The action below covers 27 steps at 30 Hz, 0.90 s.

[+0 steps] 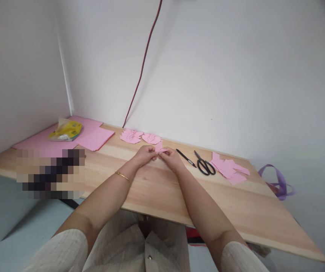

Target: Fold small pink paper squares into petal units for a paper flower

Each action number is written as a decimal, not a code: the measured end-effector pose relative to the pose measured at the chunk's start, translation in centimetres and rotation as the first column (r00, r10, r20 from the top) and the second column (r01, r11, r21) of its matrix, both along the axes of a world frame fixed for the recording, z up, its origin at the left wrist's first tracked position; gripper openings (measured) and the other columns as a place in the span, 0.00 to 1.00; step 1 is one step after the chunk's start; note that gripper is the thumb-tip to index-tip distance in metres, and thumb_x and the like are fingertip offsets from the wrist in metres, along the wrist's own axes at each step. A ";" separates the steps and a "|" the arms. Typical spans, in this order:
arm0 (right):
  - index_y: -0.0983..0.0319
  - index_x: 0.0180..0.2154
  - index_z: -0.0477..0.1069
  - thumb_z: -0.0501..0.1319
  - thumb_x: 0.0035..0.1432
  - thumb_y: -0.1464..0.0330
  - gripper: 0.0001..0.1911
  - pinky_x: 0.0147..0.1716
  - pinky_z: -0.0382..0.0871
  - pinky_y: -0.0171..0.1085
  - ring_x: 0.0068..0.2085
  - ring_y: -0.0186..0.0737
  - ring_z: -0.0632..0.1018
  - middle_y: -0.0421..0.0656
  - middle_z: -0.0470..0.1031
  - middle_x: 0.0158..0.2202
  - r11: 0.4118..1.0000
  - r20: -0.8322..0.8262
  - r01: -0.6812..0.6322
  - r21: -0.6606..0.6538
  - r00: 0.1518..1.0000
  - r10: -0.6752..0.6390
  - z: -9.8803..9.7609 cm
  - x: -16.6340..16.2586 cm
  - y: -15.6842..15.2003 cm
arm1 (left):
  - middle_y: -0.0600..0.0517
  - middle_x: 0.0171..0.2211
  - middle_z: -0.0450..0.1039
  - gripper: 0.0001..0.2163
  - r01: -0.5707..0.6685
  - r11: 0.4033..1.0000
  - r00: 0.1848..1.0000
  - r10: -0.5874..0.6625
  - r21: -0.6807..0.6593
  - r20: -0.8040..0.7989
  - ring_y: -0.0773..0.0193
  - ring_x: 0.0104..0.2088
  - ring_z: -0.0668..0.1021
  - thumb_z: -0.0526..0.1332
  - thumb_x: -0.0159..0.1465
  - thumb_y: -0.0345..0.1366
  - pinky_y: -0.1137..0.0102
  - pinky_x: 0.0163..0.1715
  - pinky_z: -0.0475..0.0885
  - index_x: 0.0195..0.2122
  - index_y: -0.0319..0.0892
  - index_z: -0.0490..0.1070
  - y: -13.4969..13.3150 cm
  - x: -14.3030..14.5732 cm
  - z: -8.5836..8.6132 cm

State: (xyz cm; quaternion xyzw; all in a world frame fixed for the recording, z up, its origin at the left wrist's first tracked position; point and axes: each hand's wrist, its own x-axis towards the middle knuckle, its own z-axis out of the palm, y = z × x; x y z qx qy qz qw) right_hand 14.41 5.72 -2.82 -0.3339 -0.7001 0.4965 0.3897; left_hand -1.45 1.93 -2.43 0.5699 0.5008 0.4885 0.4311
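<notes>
One piece of pink paper (158, 146), small and folded, raised in front of the person at the middle of the bench (157, 192); left hand (145, 155), fingers drawn together in a pinch at the paper's left edge, a gold bracelet (123, 176) on the wrist; right hand (169, 158), thumb and fingers closed on the paper's lower right part, the grip hiding some of it; two pink cutouts with jagged edges, the left one (130, 136) and the right one (151, 138), lying side by side just beyond the hands, the right one partly behind the held paper, dark marks on both too small to read; one black pen (186, 158), slanting just beside the right hand; one pair of scissors (205, 163), black loop handles toward the person, near the pen; one loose heap of pink scraps (230, 170), overlapping, to the right of the scissors, with pen and scissors between it and the right hand; large pink sheets (96, 136) at the far left, a yellow packet (68, 129) on top; a blurred patch over the near left part of the bench, its contents hidden; one purple ribbon (280, 183) at the bench's right edge; one dark red cable (143, 66), running down the wall (230, 71) to the bench's back edge.
</notes>
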 end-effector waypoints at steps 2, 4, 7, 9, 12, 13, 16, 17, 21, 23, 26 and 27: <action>0.64 0.30 0.70 0.61 0.49 0.61 0.12 0.35 0.65 0.35 0.31 0.35 0.73 0.42 0.74 0.27 1.000 0.020 0.006 0.019 1.000 -0.006 0.0 0.0 0.0 | 0.54 0.17 0.68 0.10 0.003 1.000 1.000 -0.003 0.003 -0.004 0.71 0.20 0.68 0.61 0.52 0.38 0.74 0.26 0.62 0.19 0.38 0.65 -0.2 0.1 0.2; 0.64 0.29 0.70 0.61 0.49 0.61 0.12 0.33 0.64 0.34 0.30 0.34 0.72 0.41 0.73 0.26 0.999 0.033 0.024 0.027 0.999 -0.025 0.0 0.0 -0.1 | 0.54 0.17 0.67 0.10 -0.004 1.000 1.000 0.004 0.003 -0.007 0.72 0.20 0.68 0.61 0.52 0.37 0.74 0.25 0.61 0.18 0.38 0.65 -0.3 0.1 0.4; 0.64 0.29 0.69 0.61 0.49 0.60 0.13 0.31 0.62 0.33 0.28 0.33 0.71 0.40 0.72 0.25 0.999 0.040 0.032 0.022 0.999 -0.033 0.1 0.1 0.0 | 0.55 0.16 0.66 0.10 -0.023 1.000 1.000 0.023 -0.007 -0.003 0.72 0.19 0.66 0.61 0.52 0.36 0.74 0.23 0.60 0.18 0.38 0.64 -0.4 0.2 0.5; 0.64 0.29 0.69 0.62 0.49 0.60 0.13 0.29 0.61 0.32 0.27 0.32 0.70 0.39 0.71 0.24 0.999 0.026 0.023 0.024 0.999 -0.024 0.1 0.2 0.0 | 0.56 0.16 0.66 0.10 -0.029 1.000 1.000 0.029 -0.013 0.005 0.73 0.18 0.66 0.60 0.52 0.36 0.75 0.23 0.59 0.19 0.38 0.63 -0.4 0.2 0.5; 0.64 0.29 0.68 0.62 0.49 0.59 0.13 0.29 0.61 0.33 0.26 0.32 0.69 0.39 0.71 0.24 1.000 -0.021 -0.013 0.022 1.000 0.013 0.0 0.1 0.1 | 0.56 0.16 0.66 0.09 -0.020 1.000 1.000 0.021 -0.015 0.020 0.73 0.18 0.66 0.60 0.52 0.36 0.75 0.22 0.60 0.19 0.38 0.63 -0.4 0.3 0.6; 0.63 0.29 0.68 0.62 0.49 0.59 0.14 0.29 0.62 0.33 0.27 0.32 0.70 0.39 0.71 0.24 1.000 -0.034 -0.022 0.013 0.999 0.022 -0.1 0.1 0.2 | 0.56 0.16 0.66 0.09 -0.016 1.000 1.000 0.016 -0.016 0.026 0.73 0.18 0.66 0.61 0.52 0.36 0.75 0.23 0.60 0.20 0.38 0.63 -0.4 0.3 0.6; 0.64 0.31 0.70 0.62 0.49 0.57 0.16 0.32 0.64 0.34 0.28 0.33 0.70 0.41 0.73 0.26 0.999 -0.059 -0.017 -0.044 0.998 0.014 -0.6 0.0 0.4 | 0.55 0.16 0.67 0.09 -0.008 1.000 0.999 0.009 -0.017 0.043 0.73 0.18 0.67 0.61 0.52 0.36 0.75 0.23 0.60 0.19 0.38 0.63 -0.3 0.3 0.5; 0.64 0.32 0.70 0.62 0.49 0.57 0.16 0.33 0.64 0.34 0.28 0.32 0.71 0.41 0.73 0.26 0.998 -0.065 -0.010 -0.061 0.998 0.006 -0.8 0.0 0.4 | 0.55 0.16 0.67 0.09 -0.007 1.000 0.999 0.008 -0.018 0.050 0.73 0.18 0.67 0.60 0.52 0.35 0.75 0.23 0.61 0.19 0.38 0.63 -0.3 0.3 0.4; 0.64 0.33 0.71 0.62 0.49 0.56 0.18 0.33 0.65 0.34 0.28 0.32 0.71 0.41 0.73 0.27 0.998 -0.067 0.027 -0.065 0.997 -0.031 -1.1 -0.1 0.5 | 0.54 0.18 0.68 0.08 0.012 1.000 0.996 -0.010 -0.021 0.084 0.72 0.20 0.68 0.60 0.53 0.35 0.74 0.25 0.63 0.21 0.37 0.65 0.0 0.3 -0.1; 0.64 0.33 0.71 0.62 0.48 0.55 0.18 0.32 0.64 0.34 0.28 0.32 0.71 0.41 0.72 0.26 0.996 -0.054 0.069 -0.060 0.996 -0.072 -0.8 -0.1 0.4 | 0.54 0.18 0.68 0.08 0.024 0.999 0.995 -0.021 -0.026 0.100 0.72 0.20 0.69 0.61 0.52 0.35 0.74 0.25 0.63 0.22 0.37 0.66 0.2 0.3 -0.3; 0.64 0.32 0.70 0.63 0.47 0.55 0.18 0.31 0.64 0.34 0.27 0.32 0.70 0.40 0.72 0.24 0.990 -0.039 0.123 -0.069 0.991 -0.126 -0.4 -0.2 0.2 | 0.55 0.18 0.67 0.08 0.027 0.999 0.992 -0.022 -0.037 0.122 0.72 0.20 0.68 0.62 0.52 0.37 0.74 0.25 0.63 0.23 0.37 0.67 0.3 0.3 -0.5; 0.64 0.32 0.70 0.63 0.47 0.55 0.18 0.30 0.64 0.34 0.27 0.32 0.70 0.40 0.72 0.24 0.990 -0.032 0.127 -0.068 0.991 -0.129 -0.2 -0.2 0.1 | 0.54 0.19 0.68 0.09 0.025 0.999 0.991 -0.020 -0.040 0.132 0.72 0.21 0.68 0.63 0.51 0.37 0.74 0.25 0.64 0.24 0.36 0.68 0.3 0.4 -0.5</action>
